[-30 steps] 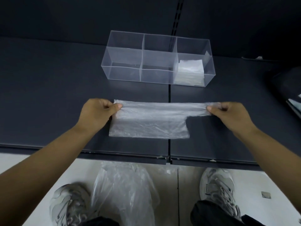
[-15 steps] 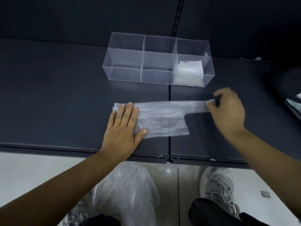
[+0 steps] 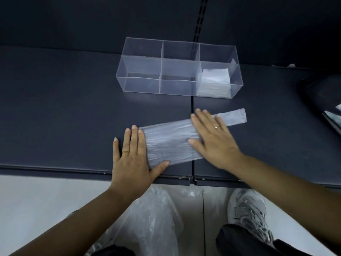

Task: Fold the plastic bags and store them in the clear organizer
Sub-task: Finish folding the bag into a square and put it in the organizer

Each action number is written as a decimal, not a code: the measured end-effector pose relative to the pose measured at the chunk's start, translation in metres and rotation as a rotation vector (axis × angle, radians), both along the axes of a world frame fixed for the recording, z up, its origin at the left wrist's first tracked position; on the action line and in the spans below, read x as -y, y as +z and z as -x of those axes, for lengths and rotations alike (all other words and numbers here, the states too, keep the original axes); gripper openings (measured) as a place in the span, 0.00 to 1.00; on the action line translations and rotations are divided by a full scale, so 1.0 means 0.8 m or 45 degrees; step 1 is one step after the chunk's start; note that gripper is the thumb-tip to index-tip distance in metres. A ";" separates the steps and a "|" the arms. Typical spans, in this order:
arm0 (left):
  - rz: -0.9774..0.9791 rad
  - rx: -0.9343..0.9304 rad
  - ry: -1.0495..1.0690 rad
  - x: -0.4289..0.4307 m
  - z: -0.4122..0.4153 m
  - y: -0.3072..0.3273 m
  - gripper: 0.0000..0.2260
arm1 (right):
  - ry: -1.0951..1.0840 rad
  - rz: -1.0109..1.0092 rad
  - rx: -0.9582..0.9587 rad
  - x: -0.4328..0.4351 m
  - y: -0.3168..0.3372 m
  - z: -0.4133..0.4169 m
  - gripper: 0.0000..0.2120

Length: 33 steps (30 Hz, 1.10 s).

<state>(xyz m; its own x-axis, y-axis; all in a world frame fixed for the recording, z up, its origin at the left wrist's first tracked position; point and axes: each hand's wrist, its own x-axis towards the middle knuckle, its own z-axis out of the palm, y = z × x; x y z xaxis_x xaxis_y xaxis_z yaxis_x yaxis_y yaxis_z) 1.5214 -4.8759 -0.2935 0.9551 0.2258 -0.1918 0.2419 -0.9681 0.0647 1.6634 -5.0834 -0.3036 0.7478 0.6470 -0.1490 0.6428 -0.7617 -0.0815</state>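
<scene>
A translucent plastic bag (image 3: 169,143), folded into a long strip, lies slanted on the dark shelf (image 3: 64,108). Its narrow handle end (image 3: 234,117) points to the upper right. My left hand (image 3: 131,156) lies flat with straight fingers at the bag's left end, thumb on its lower edge. My right hand (image 3: 214,139) presses flat on the strip's middle. Behind them stands the clear organizer (image 3: 144,74) with three compartments; folded bags (image 3: 214,84) fill the right one, and the other two hold nothing.
The shelf's front edge (image 3: 73,169) runs just below my hands. More loose plastic bags (image 3: 155,218) hang at my legs below the shelf, with my shoe (image 3: 247,213) on the light floor. A dark object (image 3: 324,97) sits at the right edge.
My right hand let go of the handle end and moved left onto the strip, now flat. The bag has turned, its right end farther back. My left hand slid slightly left.
</scene>
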 end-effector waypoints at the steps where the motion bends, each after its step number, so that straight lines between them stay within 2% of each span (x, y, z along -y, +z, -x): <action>1: 0.005 -0.003 0.008 -0.003 0.001 0.000 0.49 | -0.048 0.009 0.015 0.017 0.000 -0.009 0.37; 5: -0.003 -0.026 0.012 -0.011 0.004 0.002 0.51 | -0.295 0.025 0.026 0.066 0.005 -0.043 0.36; 7: -0.001 -0.013 0.014 -0.015 0.005 0.004 0.51 | -0.421 -0.017 0.077 0.076 0.012 -0.048 0.32; 10: 0.063 0.126 -0.062 -0.018 0.005 0.011 0.49 | -0.337 -0.335 0.167 0.077 0.027 -0.027 0.27; 13: 0.222 0.312 -0.353 -0.010 0.006 0.015 0.40 | 0.001 -0.531 -0.018 0.070 0.035 0.014 0.17; 16: 0.336 0.245 -0.565 0.008 0.007 0.015 0.34 | 0.016 -0.532 -0.124 0.064 0.031 0.035 0.10; 20: 0.386 0.176 -0.514 0.020 0.008 0.003 0.34 | -0.018 -0.522 -0.149 0.054 0.034 0.029 0.03; 23: 0.403 0.319 -0.438 0.022 0.002 0.005 0.29 | -0.088 -0.572 -0.435 0.052 0.047 0.019 0.06; 26: 0.385 0.535 -0.387 0.019 -0.003 0.004 0.19 | -0.179 -0.605 -0.746 0.054 0.070 0.009 0.07; 28: 0.383 0.655 -0.362 0.017 -0.007 0.007 0.14 | -0.185 -0.549 -0.773 0.054 0.081 0.007 0.06; 29: 0.385 0.689 -0.359 0.016 -0.008 0.008 0.12 | -0.187 -0.511 -0.706 0.052 0.085 0.007 0.03; 30: 0.388 0.700 -0.359 0.016 -0.009 0.011 0.11 | -0.172 -0.467 -0.571 0.050 0.088 0.009 0.05; 33: 0.405 0.673 -0.338 0.016 -0.010 0.017 0.09 | 0.086 -0.347 -0.192 0.027 0.097 0.025 0.36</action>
